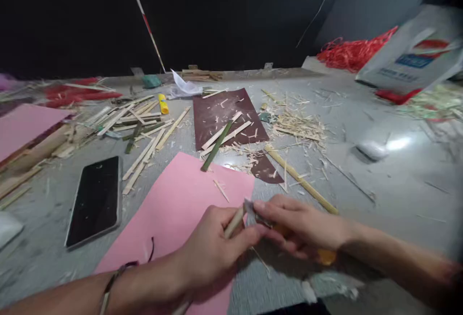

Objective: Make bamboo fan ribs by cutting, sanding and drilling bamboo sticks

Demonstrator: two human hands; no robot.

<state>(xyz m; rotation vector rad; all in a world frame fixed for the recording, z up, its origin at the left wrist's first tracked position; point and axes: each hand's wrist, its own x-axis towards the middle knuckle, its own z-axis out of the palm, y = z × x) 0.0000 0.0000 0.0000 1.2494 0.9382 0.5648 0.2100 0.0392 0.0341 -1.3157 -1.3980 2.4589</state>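
My left hand [213, 247] is wrapped round a pale round stick [234, 223], which looks like bamboo or wood. The stick's tip points up and away, and its other end shows below my wrist. Closed round a knife with an orange handle [326, 256], my right hand [300, 221] has its thumb on the grey blade [249, 207]. The blade meets the stick's tip, and my left thumb touches the right-hand fingers. Pink paper [173, 199] lies under my left arm. Fine shavings hang below the hands.
Ahead lie a dark brown sheet [231, 107] with strips and shavings, a green strip [217, 146] and a long stick [304, 180]. At left are a phone [94, 199], bamboo strips [144, 156] and a yellow glue stick [163, 104]. A white bag [408, 59] stands far right.
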